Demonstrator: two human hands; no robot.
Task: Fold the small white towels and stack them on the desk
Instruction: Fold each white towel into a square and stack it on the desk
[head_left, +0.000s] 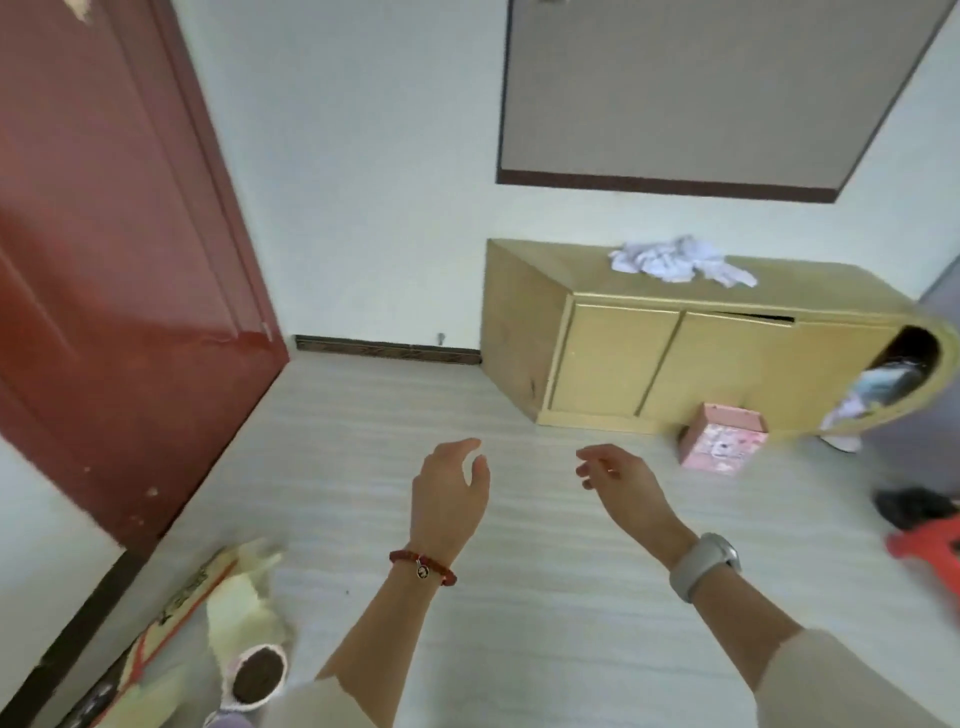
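1. Both hands hang out in front over the bare floor, the left hand and right hand loosely spread, holding nothing.
2. The white towels lie in a crumpled heap on the yellow table by the wall, well apart from the hands.
3. A pink box stands on the floor at the table's foot; its print is too blurred to read.

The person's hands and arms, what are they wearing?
The left hand has a dark red beaded bracelet with a small round charm at the wrist. The right hand has a pale grey watch. Both forearms are bare below pushed-up cream sleeves.
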